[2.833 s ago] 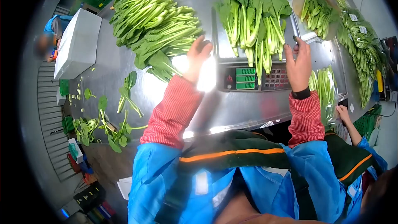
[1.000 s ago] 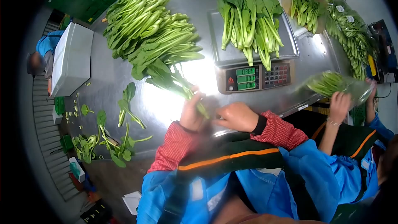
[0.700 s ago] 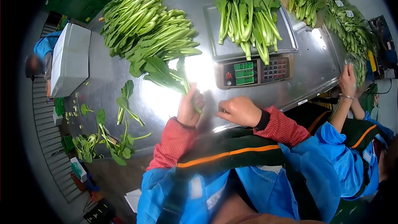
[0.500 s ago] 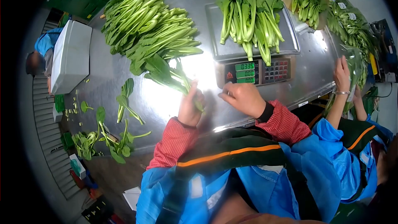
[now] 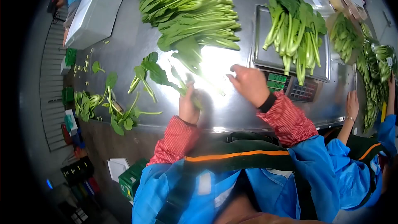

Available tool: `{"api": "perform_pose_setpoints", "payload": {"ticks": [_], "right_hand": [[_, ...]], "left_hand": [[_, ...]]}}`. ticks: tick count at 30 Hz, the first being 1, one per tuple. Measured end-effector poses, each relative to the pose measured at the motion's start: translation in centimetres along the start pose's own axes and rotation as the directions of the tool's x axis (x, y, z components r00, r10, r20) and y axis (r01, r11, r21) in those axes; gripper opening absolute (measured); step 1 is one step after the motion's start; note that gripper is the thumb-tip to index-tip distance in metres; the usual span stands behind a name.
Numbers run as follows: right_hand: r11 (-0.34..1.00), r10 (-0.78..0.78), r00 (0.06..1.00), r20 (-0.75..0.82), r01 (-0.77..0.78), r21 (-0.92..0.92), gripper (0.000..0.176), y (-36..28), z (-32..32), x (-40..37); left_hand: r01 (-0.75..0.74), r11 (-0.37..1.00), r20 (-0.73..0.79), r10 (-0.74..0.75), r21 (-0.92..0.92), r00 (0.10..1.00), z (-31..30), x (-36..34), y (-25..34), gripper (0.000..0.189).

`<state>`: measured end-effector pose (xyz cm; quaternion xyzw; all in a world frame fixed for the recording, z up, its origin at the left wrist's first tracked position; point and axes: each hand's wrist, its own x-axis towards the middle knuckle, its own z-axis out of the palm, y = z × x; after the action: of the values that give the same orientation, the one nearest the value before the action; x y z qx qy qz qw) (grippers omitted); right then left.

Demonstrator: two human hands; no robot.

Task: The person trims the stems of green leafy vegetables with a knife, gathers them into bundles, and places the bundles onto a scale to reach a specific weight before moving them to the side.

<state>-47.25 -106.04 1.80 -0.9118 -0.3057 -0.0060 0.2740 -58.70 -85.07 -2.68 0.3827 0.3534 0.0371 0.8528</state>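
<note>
My left hand (image 5: 189, 107) is closed around a leafy green stem (image 5: 159, 75), whose leaf sticks out to the left. Just beyond it, a blurred choy sum stalk (image 5: 200, 71) points its cut end toward my right hand (image 5: 251, 86). That hand hovers over the steel table with thumb and forefinger apart, holding nothing. A large heap of choy sum (image 5: 195, 16) lies at the far side. On the scale's tray (image 5: 257, 37) to the right rests a bunch of choy sum (image 5: 296, 33), above a lit green display (image 5: 277, 81).
Loose leaves (image 5: 120, 114) and trimmings lie at the table's left edge. A white foam box (image 5: 97, 12) stands at the far left, a person beside it. At right, a co-worker's hand (image 5: 352, 104) is near bagged greens (image 5: 367, 87).
My view has swung so the table things sit further right and left-side floor shows more. The stalk now lies apart from my left hand, toward the heap. My right fingers have spread.
</note>
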Motion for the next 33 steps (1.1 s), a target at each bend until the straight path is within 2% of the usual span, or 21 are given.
{"api": "perform_pose_setpoints", "payload": {"ticks": [1, 2, 5, 8, 11, 13, 15, 16, 17, 18, 19, 20, 21, 23, 24, 27, 29, 30, 31, 32, 33], "right_hand": [[0.998, -0.034, 0.999, 0.026, 0.032, 0.056, 0.027, -1.0, 1.5, 0.3], [0.999, -0.046, 0.999, 0.017, 0.045, 0.026, 0.031, -1.4, 3.4, 0.5], [0.997, 0.052, 0.998, 0.043, -0.049, -0.064, 0.035, -1.0, 8.1, 1.8], [0.99, 0.14, 0.98, 0.14, -0.139, -0.012, 0.028, 0.9, 12.8, 1.5], [0.977, 0.199, 0.943, 0.265, -0.212, 0.018, 0.027, 0.5, 11.2, 0.6], [0.925, 0.29, 0.916, 0.276, -0.342, 0.163, 0.033, -0.1, 10.7, -0.5], [0.86, 0.295, 0.854, 0.428, -0.432, 0.27, 0.036, -0.9, 11.0, -0.5], [0.783, 0.325, 0.831, 0.451, -0.504, 0.364, 0.037, -0.7, 12.8, -0.8], [0.626, 0.315, 0.76, 0.569, -0.617, 0.477, 0.038, -0.2, 14.2, -1.0], [0.694, 0.275, 0.808, 0.521, -0.542, 0.475, 0.037, -1.1, 14.3, -1.0], [0.752, 0.233, 0.851, 0.47, -0.464, 0.468, 0.037, -2.2, 13.8, -1.1], [0.851, 0.183, 0.894, 0.41, -0.353, 0.389, 0.034, -4.8, 12.1, -0.5], [0.876, 0.125, 0.907, 0.402, -0.291, 0.385, 0.034, -6.4, 11.5, -0.4], [0.91, 0.016, 0.925, 0.379, -0.171, 0.378, 0.034, -8.6, 10.7, 0.0], [0.904, -0.023, 0.887, 0.461, -0.178, 0.388, 0.033, -9.3, 10.0, 0.7], [0.714, -0.035, 0.835, 0.55, -0.364, 0.598, 0.029, -8.2, 11.7, 2.6], [0.67, 0.036, 0.89, 0.455, -0.359, 0.649, 0.021, -7.7, 13.5, 4.4], [0.6, 0.087, 0.867, 0.49, -0.438, 0.669, 0.022, -7.4, 14.4, 5.5], [0.525, 0.134, 0.84, 0.525, -0.51, 0.682, 0.025, -7.2, 15.3, 6.5], [0.539, 0.175, 0.79, 0.588, -0.576, 0.614, 0.024, -6.8, 16.4, 7.1], [0.672, 0.047, 0.918, 0.394, -0.321, 0.668, 0.022, -7.4, 17.3, 7.4]], "left_hand": [[-0.044, 0.999, -0.06, 0.043, -0.019, 0.997, -0.3, -0.1, 0.4, 0.022], [-0.053, 0.999, -0.094, 0.052, -0.007, 0.994, -0.6, -0.4, 0.7, 0.02], [0.057, 0.997, -0.093, -0.062, -0.054, 0.994, -2.1, -0.2, -0.3, 0.019], [0.139, 0.989, -0.054, -0.137, 0.042, 0.989, -2.4, 0.4, -2.5, 0.031], [0.208, 0.978, -0.07, -0.206, 0.024, 0.976, -2.1, 2.3, -3.7, 0.04], [0.249, 0.968, -0.03, -0.249, -0.012, 0.968, -1.5, 2.6, -2.8, 0.042], [0.238, 0.971, 0.082, -0.238, 0.009, 0.968, -1.9, 3.4, -2.8, 0.038], [0.238, 0.97, 0.144, -0.241, 0.042, 0.96, -2.4, 4.2, -3.1, 0.036], [0.234, 0.969, 0.21, -0.246, 0.079, 0.946, -3.0, 4.8, -3.1, 0.036], [0.28, 0.936, 0.121, -0.309, 0.212, 0.943, -1.5, 3.2, -0.2, 0.033], [0.248, 0.967, 0.173, -0.254, 0.056, 0.952, -2.0, 4.2, -1.8, 0.032], [0.2, 0.976, 0.216, -0.214, 0.087, 0.953, -2.4, 3.7, -0.9, 0.032], [0.153, 0.981, 0.261, -0.18, 0.12, 0.949, -2.5, 2.9, 0.4, 0.032], [0.086, 0.995, 0.145, -0.092, 0.048, 0.985, -2.8, 1.1, 2.1, 0.031], [0.048, 0.999, 0.088, -0.049, 0.018, 0.995, -3.3, 0.5, 2.7, 0.031], [-0.034, 0.979, 0.029, 0.029, 0.203, 0.999, -7.0, -0.1, 4.2, 0.035], [-0.083, 0.928, 0.014, 0.083, 0.364, 0.996, -9.0, 0.2, 4.3, 0.039], [-0.1, 0.892, 0.03, 0.096, 0.441, 0.995, -9.6, 0.3, 4.4, 0.041], [-0.119, 0.85, 0.049, 0.11, 0.513, 0.993, -9.5, 0.3, 5.0, 0.043], [-0.213, 0.678, 0.081, 0.221, 0.704, 0.972, -9.0, 0.0, 5.4, 0.049], [-0.3, 0.639, 0.165, 0.263, 0.708, 0.95, -8.5, -0.5, 5.9, 0.048]]}}
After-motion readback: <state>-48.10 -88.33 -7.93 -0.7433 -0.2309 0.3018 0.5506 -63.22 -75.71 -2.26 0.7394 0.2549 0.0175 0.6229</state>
